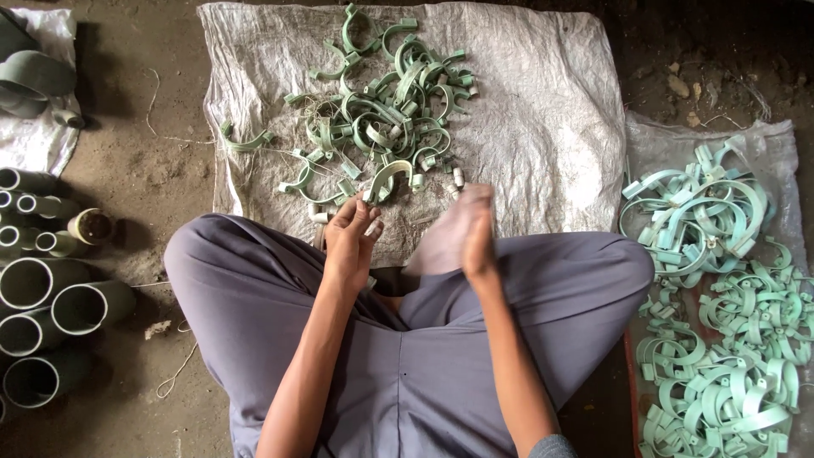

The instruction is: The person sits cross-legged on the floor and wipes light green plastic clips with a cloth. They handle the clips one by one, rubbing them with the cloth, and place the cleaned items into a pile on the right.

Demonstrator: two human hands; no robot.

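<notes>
Person is sitting cross-legged at the near edge of a grey sack cloth [543,110] on a dirt floor [161,170]. Left hand [350,237] is curling its fingers round a small pale clamp bit [370,227], prob. for checking; right hand [476,233] is blurring, grip can't tell. Loose green clamps [386,110] are heaped mid-cloth within reach; paler stacked clamps [721,297] right of cloth, grey pipe fittings [51,305] left.

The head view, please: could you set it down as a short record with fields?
Left hand: at the cloth's near edge, fingers on a small pale piece; grip unclear
Right hand: blurred, beside a bare foot
Woven cloth: bears a heap of dull green clamps
Person's right: paler green clamps piled on a sack
Person's left: grey pipe pieces lying on the floor
</notes>
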